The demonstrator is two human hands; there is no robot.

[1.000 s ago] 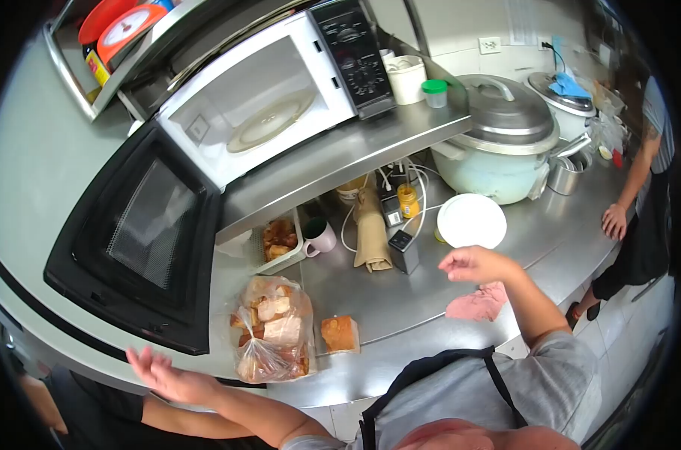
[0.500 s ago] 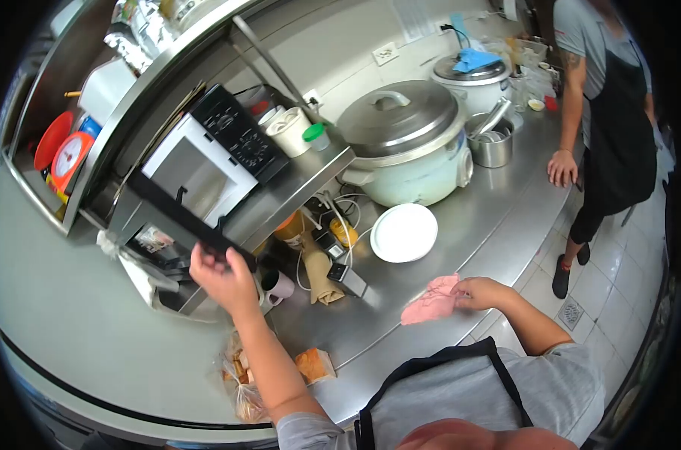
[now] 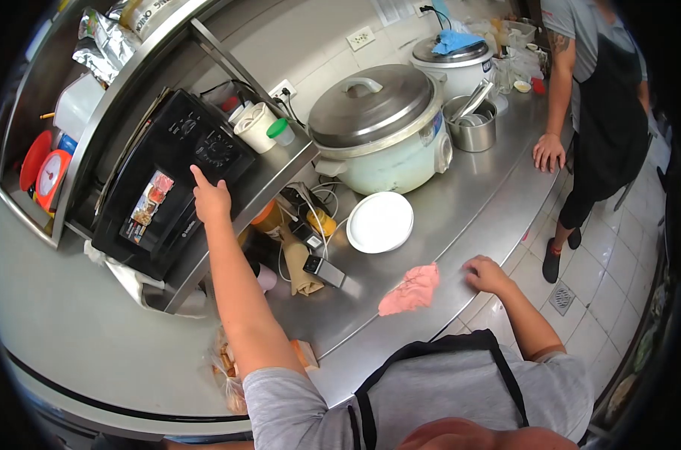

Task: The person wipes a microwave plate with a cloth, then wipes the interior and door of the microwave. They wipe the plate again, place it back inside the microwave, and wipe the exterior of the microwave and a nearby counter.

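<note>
My left hand (image 3: 213, 201) is at the front of the black microwave oven (image 3: 172, 180), with the index finger stretched up towards the control panel and the other fingers curled. It holds nothing; whether the fingertip touches the front cannot be made out. The microwave door is closed. My right hand (image 3: 488, 274) is over the front edge of the steel counter (image 3: 460, 232), empty, its fingers loosely bent and a little apart. Just left of it, a crumpled pink cloth (image 3: 410, 291) lies on the counter. Beyond the cloth is a round white plate (image 3: 380, 223).
A large lidded rice cooker (image 3: 378, 150) stands behind the plate, beside a metal pot (image 3: 472, 129) with utensils. Cables and small items crowd under the microwave shelf (image 3: 280, 180). A bread bag (image 3: 232, 375) lies near my left arm. A co-worker (image 3: 607, 112) stands at the right.
The microwave door has swung from open to closed. My left hand has moved up its front. My right hand has let go of the pink cloth, which now lies on the counter.
</note>
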